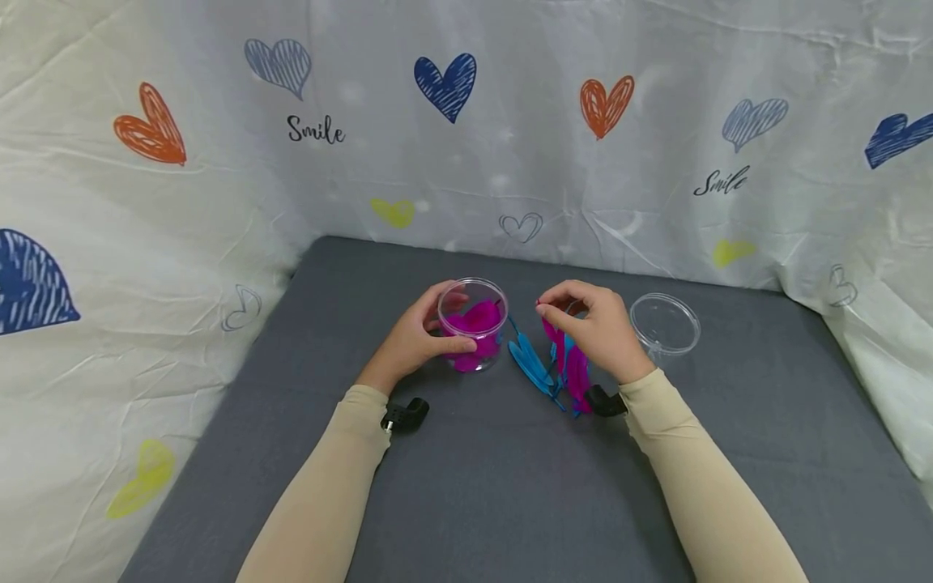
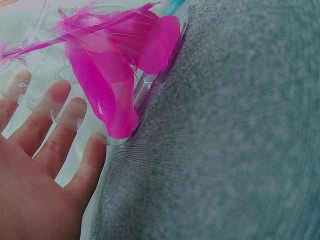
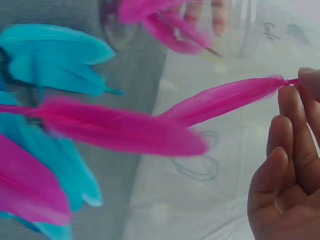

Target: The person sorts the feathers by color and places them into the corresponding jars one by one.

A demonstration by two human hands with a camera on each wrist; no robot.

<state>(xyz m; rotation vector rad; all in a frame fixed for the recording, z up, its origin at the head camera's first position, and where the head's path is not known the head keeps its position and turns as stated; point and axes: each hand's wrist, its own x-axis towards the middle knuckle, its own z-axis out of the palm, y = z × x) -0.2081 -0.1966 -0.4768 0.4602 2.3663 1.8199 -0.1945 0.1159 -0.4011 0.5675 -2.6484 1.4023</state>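
My left hand (image 1: pixel 414 338) holds a clear plastic jar (image 1: pixel 490 362) by its side, thumb in front and fingers behind. Inside the jar lie several bright pink feathers (image 2: pixel 102 85). To the right of the jar, my right hand (image 1: pixel 601 330) pinches a pink feather (image 3: pixel 225 101) by its quill tip, and its vane hangs down. Below that hand, loose blue feathers (image 1: pixel 530 364) and pink feathers (image 1: pixel 577 372) lie in a pile on the grey cloth. In the right wrist view, another pink feather (image 3: pixel 120 130) overlaps the pinched one.
A clear round plastic piece, like a lid (image 1: pixel 665 324), lies on the grey table cloth (image 1: pixel 481 486) to the right of my right hand. A white curtain (image 1: pixel 525 178) with printed hearts hangs along the back and sides.
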